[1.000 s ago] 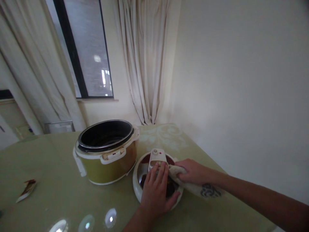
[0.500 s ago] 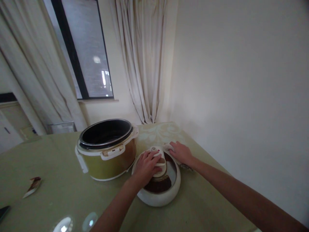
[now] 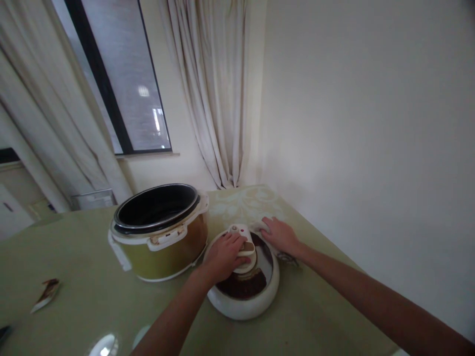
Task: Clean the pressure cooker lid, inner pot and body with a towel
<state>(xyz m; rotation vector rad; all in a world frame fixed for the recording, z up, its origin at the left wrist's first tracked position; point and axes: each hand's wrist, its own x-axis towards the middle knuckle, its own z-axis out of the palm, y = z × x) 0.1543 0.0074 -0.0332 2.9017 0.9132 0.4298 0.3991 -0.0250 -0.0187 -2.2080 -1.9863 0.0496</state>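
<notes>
A round white lid (image 3: 242, 307) with a dark brown, glossy top lies on the table. My left hand (image 3: 225, 256) is closed over the raised white handle (image 3: 244, 247) in its middle. At the lid's far right rim, my right hand (image 3: 279, 234) is closed on a crumpled pale cloth (image 3: 264, 226). A patterned end of what looks like the same cloth shows below the wrist. Left of the lid stands a green and white electric cooker (image 3: 163, 259), uncovered, with a dark inner pot (image 3: 158, 205) inside.
The greenish table (image 3: 315, 316) meets a plain wall (image 3: 356, 138) on the right. A small brown-stained pale piece (image 3: 46, 295) lies at the left, near a dark object (image 3: 4, 332) cut off by the frame. Curtains (image 3: 211, 94) and a window (image 3: 122, 74) are behind.
The view has shifted slightly, so the cooker appears a little further left. Both hands keep their places on the lid handle and at the rim with the cloth.
</notes>
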